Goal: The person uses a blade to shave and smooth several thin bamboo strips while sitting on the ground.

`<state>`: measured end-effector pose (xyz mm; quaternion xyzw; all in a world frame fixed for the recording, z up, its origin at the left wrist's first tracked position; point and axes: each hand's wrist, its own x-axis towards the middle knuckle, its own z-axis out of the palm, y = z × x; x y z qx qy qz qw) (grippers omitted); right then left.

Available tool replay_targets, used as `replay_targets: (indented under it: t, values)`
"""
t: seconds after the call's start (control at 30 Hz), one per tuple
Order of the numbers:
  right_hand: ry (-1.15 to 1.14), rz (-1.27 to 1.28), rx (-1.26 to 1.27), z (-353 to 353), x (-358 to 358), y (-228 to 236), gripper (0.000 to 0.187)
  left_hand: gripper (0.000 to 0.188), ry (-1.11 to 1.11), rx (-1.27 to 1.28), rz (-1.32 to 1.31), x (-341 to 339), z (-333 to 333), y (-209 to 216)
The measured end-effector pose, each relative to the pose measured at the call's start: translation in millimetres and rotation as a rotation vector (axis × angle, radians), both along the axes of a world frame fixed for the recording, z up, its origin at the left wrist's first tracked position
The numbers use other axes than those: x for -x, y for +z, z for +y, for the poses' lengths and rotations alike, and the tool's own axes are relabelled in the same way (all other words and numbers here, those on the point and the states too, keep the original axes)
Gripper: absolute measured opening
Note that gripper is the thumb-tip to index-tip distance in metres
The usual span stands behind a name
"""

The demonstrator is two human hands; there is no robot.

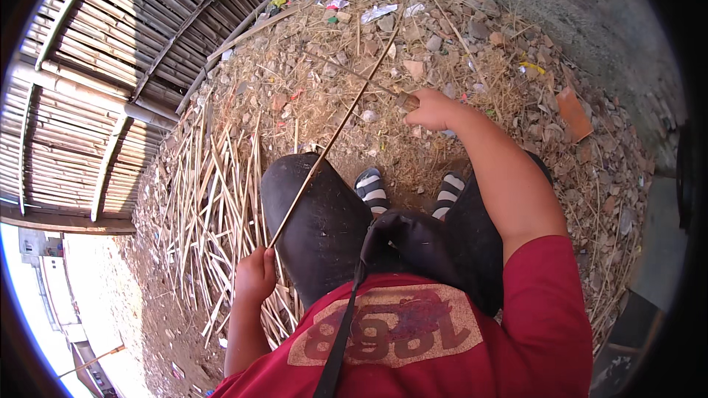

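My left hand (pixel 255 275), closed, grips the lower end of a long thin bamboo stick (pixel 318 161). The stick slants up over my left knee to the far middle of the view. In my right hand (pixel 434 110) is the wooden handle of a knife (pixel 383 89), the fingers wrapped round it. Its narrow dark blade points to the far left and crosses the stick; whether they touch, I cannot tell. To the left of my left knee lies a loose pile of pale split bamboo strips (pixel 210 214).
A bamboo slat wall (pixel 110 66) rises at the left, and a grey wall (pixel 590 22) stands at the far right. The ground holds stones, straw, brick pieces (pixel 573 114) and litter (pixel 377 13). My sandalled feet (pixel 372 190) are between my bent knees.
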<state>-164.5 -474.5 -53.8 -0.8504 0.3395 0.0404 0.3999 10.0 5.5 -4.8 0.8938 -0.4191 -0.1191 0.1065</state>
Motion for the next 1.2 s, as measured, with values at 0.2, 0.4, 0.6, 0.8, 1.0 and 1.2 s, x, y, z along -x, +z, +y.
replay_targets:
  t: [0.2, 0.4, 0.6, 0.8, 1.0, 1.2]
  values:
    - [0.466, -0.044, 0.093, 45.8, -7.4, 15.3, 0.031, 0.037, -0.017, 0.005, 0.031, -1.1, -2.2, -1.0]
    - [0.081, 0.035, -0.013, 6.2, -1.0, 5.4, 0.032, 0.037, -0.009, 0.045, 0.05, -1.1, 0.3, -0.2]
    - [0.518, -0.008, 0.158, 51.7, -10.2, 26.9, 0.033, 0.038, -0.011, -0.016, 0.048, -4.8, -2.8, 5.0]
    - [-0.028, 0.06, -0.049, -1.7, 9.7, 17.8, 0.03, 0.04, -0.005, 0.034, 0.094, -8.0, 1.4, -5.3]
    - [0.508, 0.011, 0.201, 51.0, -8.6, 39.0, 0.03, 0.039, -0.017, -0.002, 0.054, -1.0, -3.7, -0.5]
    - [0.046, -0.001, 0.071, -11.4, 6.9, 7.8, 0.03, 0.038, 0.005, 0.002, -0.001, -0.4, -2.3, -4.1]
